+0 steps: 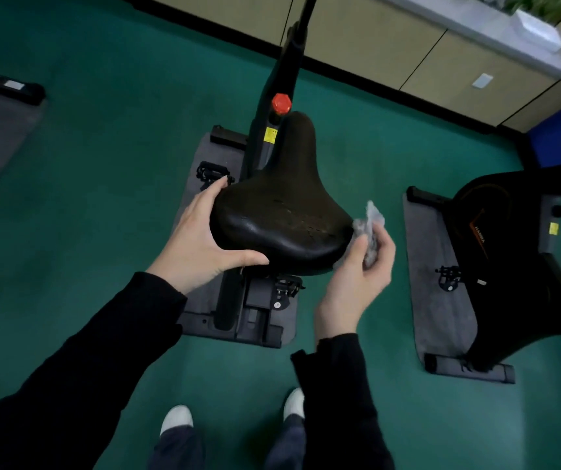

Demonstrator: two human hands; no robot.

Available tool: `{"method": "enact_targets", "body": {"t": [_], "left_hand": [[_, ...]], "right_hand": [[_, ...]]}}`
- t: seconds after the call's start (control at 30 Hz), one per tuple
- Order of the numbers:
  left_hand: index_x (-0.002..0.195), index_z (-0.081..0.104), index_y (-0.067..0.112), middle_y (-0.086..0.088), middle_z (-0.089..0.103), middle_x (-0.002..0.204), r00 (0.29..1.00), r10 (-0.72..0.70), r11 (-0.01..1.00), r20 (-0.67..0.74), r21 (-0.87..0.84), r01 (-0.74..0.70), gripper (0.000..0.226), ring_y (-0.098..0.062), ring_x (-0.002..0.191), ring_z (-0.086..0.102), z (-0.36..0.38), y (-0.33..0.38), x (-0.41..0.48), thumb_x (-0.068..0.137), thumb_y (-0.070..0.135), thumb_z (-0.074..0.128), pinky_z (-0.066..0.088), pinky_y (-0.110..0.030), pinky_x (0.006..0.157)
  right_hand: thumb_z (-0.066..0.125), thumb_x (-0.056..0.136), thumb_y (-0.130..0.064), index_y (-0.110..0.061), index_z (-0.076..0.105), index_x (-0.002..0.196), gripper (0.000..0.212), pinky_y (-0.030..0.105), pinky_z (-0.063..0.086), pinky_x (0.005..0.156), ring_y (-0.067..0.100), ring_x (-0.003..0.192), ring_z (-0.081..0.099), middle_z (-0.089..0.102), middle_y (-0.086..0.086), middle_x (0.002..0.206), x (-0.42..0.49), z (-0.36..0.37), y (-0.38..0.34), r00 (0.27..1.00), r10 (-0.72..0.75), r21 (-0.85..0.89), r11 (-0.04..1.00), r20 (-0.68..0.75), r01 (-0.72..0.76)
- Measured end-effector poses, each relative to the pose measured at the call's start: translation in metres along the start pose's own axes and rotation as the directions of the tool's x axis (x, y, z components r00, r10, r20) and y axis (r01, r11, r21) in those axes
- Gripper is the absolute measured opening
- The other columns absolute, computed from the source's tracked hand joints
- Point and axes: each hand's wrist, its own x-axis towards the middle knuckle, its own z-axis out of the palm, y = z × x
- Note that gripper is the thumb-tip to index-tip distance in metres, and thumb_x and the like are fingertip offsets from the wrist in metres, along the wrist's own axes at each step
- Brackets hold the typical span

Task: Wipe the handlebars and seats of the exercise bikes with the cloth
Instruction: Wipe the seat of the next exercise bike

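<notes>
While the left hand (pixel 201 239) holds the black seat (pixel 282 212) by its left side, the right hand (pixel 357 276) holds the cloth (pixel 369 228) at the seat's right back edge. Wiping this seat looks like the step in hand. Next, I think, the cloth must be rubbed flat across the seat top. The left grip wraps the seat, thumb at the back edge and fingers round the side. The right grip is closed on the scrunched grey cloth, pinched between thumb and fingers. Both arms reach forward in black sleeves. Another bike (pixel 516 252) stands well apart on the right.
</notes>
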Motion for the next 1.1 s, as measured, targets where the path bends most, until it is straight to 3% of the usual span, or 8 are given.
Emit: {"method": "enact_targets", "body": {"t": [0.07,0.17,0.27,0.47,0.77,0.97,1.03,1.1], "left_hand": [[0.146,0.016,0.038,0.016,0.024,0.148,0.999,-0.020,1.000,-0.035,-0.005,0.020,0.126,-0.005,0.137,0.022,0.002,0.000,-0.003,0.039,0.068,0.076,0.022,-0.039,0.116],[0.148,0.013,0.033,0.012,0.021,0.151,0.989,-0.064,0.998,-0.135,0.009,0.065,0.126,-0.006,0.139,0.019,0.012,-0.002,-0.015,0.043,0.071,0.071,0.020,-0.038,0.117],[0.149,0.010,0.034,0.014,0.017,0.153,0.968,-0.124,0.992,-0.218,-0.054,0.114,0.127,-0.003,0.140,0.015,0.027,-0.003,-0.030,0.044,0.073,0.070,0.018,-0.033,0.116],[0.147,0.005,0.041,0.020,0.011,0.153,0.935,-0.171,0.984,-0.312,-0.109,0.143,0.129,-0.001,0.141,0.010,0.047,-0.001,-0.039,0.042,0.073,0.071,0.014,-0.026,0.109],[0.145,0.015,0.044,0.015,0.020,0.152,0.869,-0.275,0.953,-0.411,-0.233,0.192,0.119,-0.002,0.140,0.016,0.077,-0.006,-0.055,0.045,0.072,0.072,0.023,-0.038,0.115],[0.136,0.026,0.055,0.035,0.031,0.136,0.811,-0.321,0.917,-0.489,-0.373,0.138,0.102,0.001,0.135,0.025,0.104,0.003,-0.056,0.047,0.077,0.069,0.028,-0.031,0.111],[0.113,0.030,0.075,0.056,0.031,0.115,0.786,-0.345,0.901,-0.514,-0.417,0.123,0.076,0.004,0.126,0.034,0.112,0.009,-0.058,0.047,0.076,0.067,0.032,-0.022,0.102],[0.104,0.036,0.077,0.056,0.039,0.110,0.766,-0.359,0.876,-0.533,-0.477,0.079,0.062,0.009,0.116,0.042,0.122,0.012,-0.058,0.051,0.071,0.068,0.036,-0.017,0.095]], "right_hand": [[0.053,0.093,-0.003,-0.009,0.063,0.109,0.020,0.025,0.043,0.098,0.013,0.113,0.055,0.060,0.006,0.117,0.010,-0.005,-0.006,0.942,-0.223,-0.171,0.947,0.252,0.270],[0.055,0.091,-0.003,-0.008,0.066,0.107,0.020,0.025,0.040,0.102,0.017,0.119,0.051,0.058,0.008,0.119,0.003,-0.010,-0.011,0.675,-0.381,-0.182,0.773,0.632,0.607],[0.057,0.091,-0.002,-0.007,0.066,0.112,0.023,0.030,0.037,0.107,0.019,0.124,0.048,0.055,0.008,0.124,-0.001,-0.022,-0.013,0.464,-0.427,-0.080,0.663,0.776,0.744],[0.056,0.092,-0.004,-0.013,0.064,0.113,0.024,0.008,0.027,0.101,0.015,0.123,0.048,0.054,0.001,0.122,0.049,0.021,-0.042,0.423,-0.171,-0.203,0.683,0.890,0.702],[0.060,0.086,0.005,-0.004,0.069,0.110,0.026,0.041,0.038,0.107,0.029,0.132,0.045,0.055,0.013,0.129,0.058,-0.040,-0.005,0.011,-0.446,0.259,0.538,0.895,0.802],[0.055,0.092,-0.010,-0.013,0.066,0.112,0.023,0.025,0.038,0.104,0.015,0.123,0.050,0.055,0.001,0.123,0.066,0.005,-0.030,0.053,-0.320,0.170,0.630,0.946,0.758],[0.056,0.091,-0.008,-0.012,0.067,0.110,0.022,0.029,0.040,0.104,0.015,0.122,0.051,0.056,0.001,0.121,0.064,0.018,-0.038,-0.054,-0.296,0.235,0.622,0.954,0.747],[0.056,0.091,-0.006,-0.009,0.068,0.107,0.020,0.032,0.040,0.105,0.018,0.125,0.049,0.056,0.004,0.123,0.066,0.018,-0.041,-0.224,-0.292,0.359,0.587,0.930,0.726]]}}
